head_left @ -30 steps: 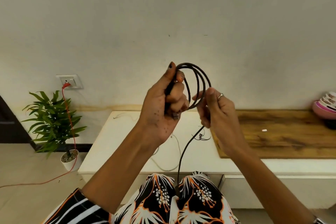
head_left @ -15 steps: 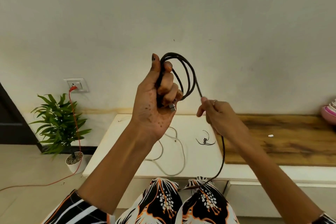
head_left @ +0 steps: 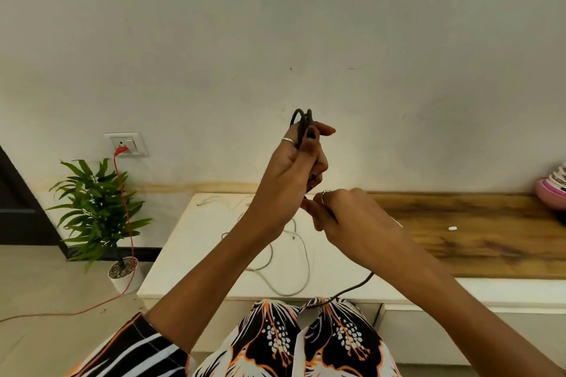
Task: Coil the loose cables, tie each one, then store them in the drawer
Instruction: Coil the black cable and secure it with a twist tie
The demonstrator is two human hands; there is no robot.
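Left hand (head_left: 294, 174) raised upright, fingers curled round the black cable (head_left: 303, 124) coil — right hand (head_left: 352, 223), at its four o'clock, pinches the trailing strand.

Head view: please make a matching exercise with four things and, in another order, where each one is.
Things:
1. black cable
2. white cable
3. red cord
4. potted plant

Places:
A. on the floor, left of the cabinet
B. plugged into the wall socket
C. loose on the white cabinet top
D. held in both hands

Pairs: 1-D, 2-C, 3-B, 4-A
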